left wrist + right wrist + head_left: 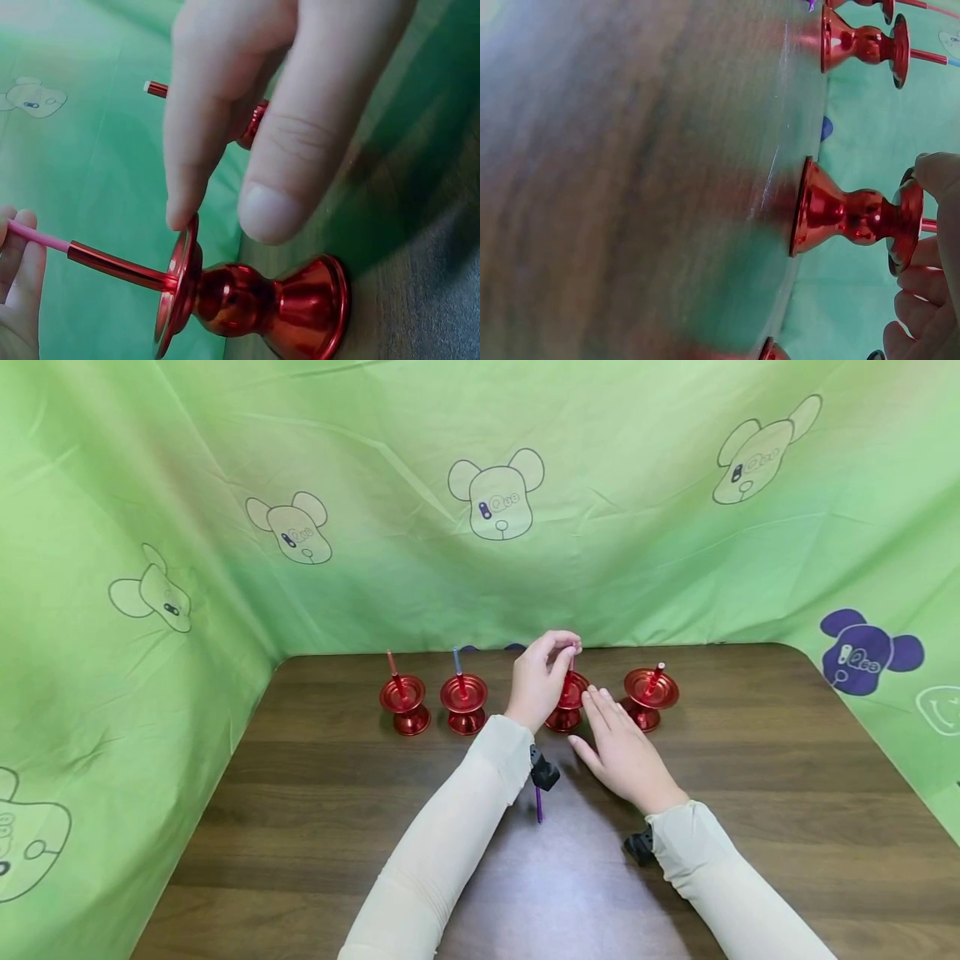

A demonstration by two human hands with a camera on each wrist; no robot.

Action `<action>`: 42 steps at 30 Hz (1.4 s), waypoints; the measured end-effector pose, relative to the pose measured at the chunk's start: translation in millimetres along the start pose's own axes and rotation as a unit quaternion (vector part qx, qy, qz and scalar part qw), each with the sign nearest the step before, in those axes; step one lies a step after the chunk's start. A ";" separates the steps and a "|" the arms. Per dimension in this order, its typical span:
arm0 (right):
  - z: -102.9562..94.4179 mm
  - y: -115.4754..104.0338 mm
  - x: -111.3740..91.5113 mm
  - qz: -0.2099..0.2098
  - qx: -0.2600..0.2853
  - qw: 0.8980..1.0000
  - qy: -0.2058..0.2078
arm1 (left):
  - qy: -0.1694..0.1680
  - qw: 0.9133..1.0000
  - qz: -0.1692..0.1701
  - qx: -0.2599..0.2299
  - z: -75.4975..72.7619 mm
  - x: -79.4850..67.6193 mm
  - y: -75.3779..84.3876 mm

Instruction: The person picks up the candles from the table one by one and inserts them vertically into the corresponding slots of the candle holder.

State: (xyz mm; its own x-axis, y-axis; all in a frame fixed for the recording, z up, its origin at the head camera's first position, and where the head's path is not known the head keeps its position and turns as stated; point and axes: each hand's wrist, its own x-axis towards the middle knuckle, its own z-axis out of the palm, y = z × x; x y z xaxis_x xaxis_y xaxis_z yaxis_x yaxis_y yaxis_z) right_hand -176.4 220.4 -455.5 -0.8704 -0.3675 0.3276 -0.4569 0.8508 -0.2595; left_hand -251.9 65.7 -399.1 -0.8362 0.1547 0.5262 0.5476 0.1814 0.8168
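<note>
Over the third red candle holder, my left hand pinches the upper part of a thin pink candle. The candle's lower end sits in the red tube rising from the holder's dish. Straight fingers of my right hand touch the dish rim from the right, its thumb apart from the stem. In the right wrist view, the holder stands upright, with right-hand fingers at its dish.
Left of the hands stand two more red holders, one with a reddish candle, one with a blue candle. A fourth holder with a white-topped tube stands at right. A purple candle lies on the wooden table, partly hidden by the left wrist camera.
</note>
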 end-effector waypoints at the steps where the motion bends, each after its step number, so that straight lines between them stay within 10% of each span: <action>1: 0.4 0.2 -0.1 0.000 0.000 1.000 0.001 | 0.000 1.000 0.003 0.006 0.1 -0.2 -0.1; 16: 1.4 2.0 -0.7 -0.005 0.002 1.000 0.006 | 0.000 0.997 0.055 0.056 1.4 -1.6 -5.3; 42: 0.9 1.9 0.7 0.004 0.005 1.000 -0.007 | -0.025 0.997 0.047 0.063 -4.0 -1.0 -9.6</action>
State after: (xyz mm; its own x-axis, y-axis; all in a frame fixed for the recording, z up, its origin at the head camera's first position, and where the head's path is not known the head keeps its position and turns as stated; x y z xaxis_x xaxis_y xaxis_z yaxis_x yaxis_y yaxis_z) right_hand -178.1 221.5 -456.6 -0.8766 -0.3657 0.3128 -0.4513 0.8504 -0.2704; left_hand -256.5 59.8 -406.5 -0.7797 0.2249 0.5843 0.6261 0.2845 0.7260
